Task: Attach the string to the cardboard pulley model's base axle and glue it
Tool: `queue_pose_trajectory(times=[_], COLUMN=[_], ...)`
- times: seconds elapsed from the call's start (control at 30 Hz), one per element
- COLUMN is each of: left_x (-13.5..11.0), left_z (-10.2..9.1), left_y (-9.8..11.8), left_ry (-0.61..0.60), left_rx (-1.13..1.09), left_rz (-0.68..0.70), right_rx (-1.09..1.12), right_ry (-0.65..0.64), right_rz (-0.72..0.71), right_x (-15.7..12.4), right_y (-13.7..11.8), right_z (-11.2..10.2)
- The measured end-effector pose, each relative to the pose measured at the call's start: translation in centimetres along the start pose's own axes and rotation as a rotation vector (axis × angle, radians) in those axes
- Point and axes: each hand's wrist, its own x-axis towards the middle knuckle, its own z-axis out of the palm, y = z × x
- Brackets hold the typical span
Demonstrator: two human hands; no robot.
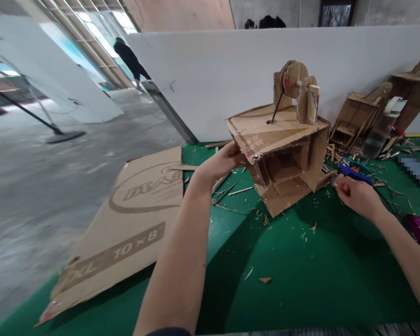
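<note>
Light cardboard box (283, 133): take it by the walls, spare the wheel (296, 77)

The box is right of centre in the frame, tilted over the green table (318, 280), with its open side facing the camera. The left hand (227, 158) grasps its left edge; the fingertips are hidden behind the cardboard, so I cannot tell how firmly they press. The right hand (355, 193), near the lower right corner of the box, has its fingers pinched on a small pale piece (335, 179), just beside the blue glue gun (355, 173). Whether this piece is attached to the box, I cannot tell.

In my judgement the box is light, and its panels are rather stiff but would crease under a hard squeeze. Dry cardboard should not slip much. The fragile part is probably on top: the wheel, its upright supports (307, 105) and the thin black rod (277, 108) could bend or loosen. The better hold is low on the side walls.
</note>
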Motion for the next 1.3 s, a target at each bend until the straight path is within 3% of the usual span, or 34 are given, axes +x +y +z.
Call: queue_pose_trajectory(times=[0.1, 0.2, 0.27, 0.43, 0.7, 1.0, 1.1, 1.3], left_x=[0.0, 0.1, 0.1, 0.2, 0.3, 0.1, 0.0, 0.2], left_z=[0.0, 0.0, 0.0, 0.1, 0.4, 0.3, 0.2, 0.4], left_y=[0.1, 0.3, 0.3, 0.3, 0.0, 0.3, 0.4, 0.4], left_ry=[-0.017, -0.023, -0.042, -0.056, -0.037, -0.058, -0.058, 0.009], left_rx=[-0.037, -0.058, -0.083, -0.118, -0.127, -0.18, -0.151, -0.054], left_rz=[-0.027, -0.033, -0.032, -0.026, -0.024, -0.05, -0.055, -0.026], right_rx=[-0.037, -0.168, -0.197, -0.108, -0.281, -0.342, -0.314, -0.255], right_ry=[-0.049, 0.026, 0.009, -0.117, -0.074, 0.045, 0.088, 0.079], right_rz=[0.001, 0.155, 0.206, 0.116, 0.24, 0.257, 0.213, -0.051], right_x=[0.1, 0.1, 0.2, 0.3, 0.3, 0.2, 0.0, -0.3], right_y=[0.0, 0.1, 0.3, 0.4, -0.7, -1.6, -1.5, -0.7], right_z=[0.1, -0.2, -0.5, -0.7, -0.3, -1.1, -1.3, -1.0])
